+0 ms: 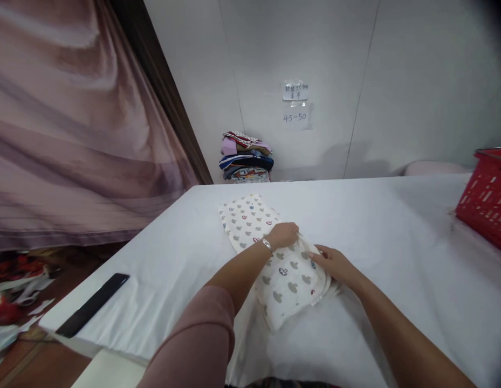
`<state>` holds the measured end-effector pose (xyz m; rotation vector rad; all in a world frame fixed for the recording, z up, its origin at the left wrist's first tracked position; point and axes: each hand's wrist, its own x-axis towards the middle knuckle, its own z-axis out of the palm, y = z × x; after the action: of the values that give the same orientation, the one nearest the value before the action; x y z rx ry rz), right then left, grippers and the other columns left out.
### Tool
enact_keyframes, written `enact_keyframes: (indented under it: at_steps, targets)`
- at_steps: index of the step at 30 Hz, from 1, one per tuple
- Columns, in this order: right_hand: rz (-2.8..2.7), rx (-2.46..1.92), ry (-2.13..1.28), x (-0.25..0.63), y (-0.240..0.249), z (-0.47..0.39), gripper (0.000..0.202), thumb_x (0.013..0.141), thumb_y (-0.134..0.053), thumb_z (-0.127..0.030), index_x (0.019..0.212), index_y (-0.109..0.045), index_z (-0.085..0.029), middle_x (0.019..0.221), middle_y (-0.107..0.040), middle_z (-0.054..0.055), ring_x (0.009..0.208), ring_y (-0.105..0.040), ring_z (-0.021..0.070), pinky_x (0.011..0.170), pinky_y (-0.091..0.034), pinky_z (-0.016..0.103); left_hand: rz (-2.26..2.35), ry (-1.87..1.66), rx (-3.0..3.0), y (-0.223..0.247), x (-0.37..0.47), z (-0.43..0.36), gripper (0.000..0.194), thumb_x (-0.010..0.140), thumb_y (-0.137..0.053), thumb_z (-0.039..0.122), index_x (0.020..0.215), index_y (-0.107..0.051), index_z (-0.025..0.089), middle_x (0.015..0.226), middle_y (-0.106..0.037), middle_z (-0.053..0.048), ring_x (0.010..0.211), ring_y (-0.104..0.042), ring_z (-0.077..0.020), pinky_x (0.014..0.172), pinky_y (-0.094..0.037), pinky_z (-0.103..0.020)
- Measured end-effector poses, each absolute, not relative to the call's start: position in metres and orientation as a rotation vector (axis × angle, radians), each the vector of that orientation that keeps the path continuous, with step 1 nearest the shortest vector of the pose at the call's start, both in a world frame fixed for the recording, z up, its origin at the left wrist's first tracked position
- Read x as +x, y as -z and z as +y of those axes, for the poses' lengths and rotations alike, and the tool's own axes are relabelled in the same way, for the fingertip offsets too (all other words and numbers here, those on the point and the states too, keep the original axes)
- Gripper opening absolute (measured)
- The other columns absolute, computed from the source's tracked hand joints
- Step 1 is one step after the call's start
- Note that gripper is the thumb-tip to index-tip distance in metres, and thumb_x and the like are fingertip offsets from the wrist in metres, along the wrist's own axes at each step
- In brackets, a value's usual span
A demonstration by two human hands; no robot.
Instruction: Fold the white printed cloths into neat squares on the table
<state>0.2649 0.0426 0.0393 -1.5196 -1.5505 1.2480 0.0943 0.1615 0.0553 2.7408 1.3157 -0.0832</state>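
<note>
A white cloth (291, 280) printed with grey, blue and red motifs lies lengthwise on the white-covered table (161, 258), its near part folded in layers. Across the cloth reaches my left hand (283, 235), closed with its fingertips pinching the far edge. On the right side of the same piece, my right hand (335, 264) grips the layered edge between thumb and fingers. Part of the cloth is hidden beneath my left wrist, which wears a silvery bracelet (267, 245). Whether the cloth is a garment cannot be made out.
A black flat strip (93, 304) lies along the table's left edge. Folded fabrics (247, 156) are stacked behind the far edge, below paper notes (297, 116) on the wall. A red basket (487, 199) stands at the right. Pink curtain (72, 124) hangs at the left.
</note>
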Motion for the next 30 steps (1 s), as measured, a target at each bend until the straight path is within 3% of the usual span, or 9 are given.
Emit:
enact_keyframes:
  at_steps: [3,6,12,16,22,25,30]
  targets:
    - [-1.498,-1.281,-1.583,0.263,-0.044,0.038,0.054,0.077,-0.059,-0.041,0.127,-0.052,-0.022,0.095,-0.069,0.005,0.077,-0.065,0.0205,0.058,-0.052,0.028,1.361,0.179,2.771,-0.068,0.096,0.163,0.029,0.084,-0.038,0.022,0.097,-0.065,0.021,0.107,-0.066,-0.006,0.099,-0.061,-0.0212,0.086,-0.047,-0.034]
    - [-1.402,-1.241,-1.747,0.264,-0.042,0.037,0.058,0.077,-0.059,-0.036,0.132,-0.046,-0.022,0.094,-0.069,0.006,0.072,-0.066,0.0196,0.055,-0.054,0.030,1.395,0.297,2.753,-0.070,0.101,0.164,0.031,0.084,-0.038,0.022,0.100,-0.065,0.021,0.109,-0.067,-0.007,0.101,-0.061,-0.0221,0.085,-0.047,-0.035]
    - [-1.472,-1.584,-1.452,0.268,-0.028,0.043,0.046,0.082,-0.055,-0.042,0.122,-0.052,-0.020,0.084,-0.067,0.006,0.058,-0.062,0.0168,0.044,-0.050,0.026,1.400,0.373,2.710,-0.055,0.119,0.164,0.030,0.083,-0.041,0.022,0.101,-0.065,0.019,0.110,-0.066,-0.010,0.103,-0.060,-0.0231,0.084,-0.047,-0.034]
    - [-1.575,-1.657,-1.238,0.268,-0.023,0.047,0.034,0.082,-0.052,-0.036,0.111,-0.059,-0.019,0.075,-0.064,0.003,0.049,-0.057,0.0125,0.038,-0.044,0.022,1.398,0.343,2.670,-0.054,0.118,0.168,0.031,0.083,-0.041,0.025,0.102,-0.065,0.021,0.113,-0.065,-0.008,0.103,-0.060,-0.0225,0.085,-0.047,-0.034]
    - [-1.344,-1.482,-1.473,0.269,-0.029,0.047,0.041,0.077,-0.057,-0.032,0.115,-0.059,-0.017,0.072,-0.063,0.001,0.051,-0.055,0.0116,0.041,-0.043,0.021,1.369,0.296,2.602,-0.067,0.099,0.175,0.033,0.080,-0.045,0.033,0.106,-0.064,0.026,0.117,-0.064,-0.002,0.103,-0.059,-0.0198,0.086,-0.047,-0.029]
    - [-1.239,-1.374,-1.564,0.267,-0.033,0.045,0.047,0.075,-0.061,-0.034,0.118,-0.056,-0.018,0.074,-0.064,0.000,0.056,-0.058,0.0133,0.045,-0.046,0.023,1.374,0.278,2.596,-0.073,0.091,0.180,0.033,0.075,-0.049,0.027,0.104,-0.064,0.022,0.117,-0.063,-0.004,0.102,-0.059,-0.0215,0.086,-0.047,-0.030]
    - [-1.349,-1.385,-1.544,0.252,-0.038,0.036,0.035,0.075,-0.062,-0.038,0.102,-0.060,-0.016,0.067,-0.062,0.000,0.053,-0.057,0.0132,0.042,-0.046,0.023,1.317,0.246,2.570,-0.083,0.077,0.184,0.028,0.067,-0.052,0.017,0.091,-0.066,0.019,0.101,-0.067,-0.006,0.093,-0.062,-0.0215,0.078,-0.049,-0.028]
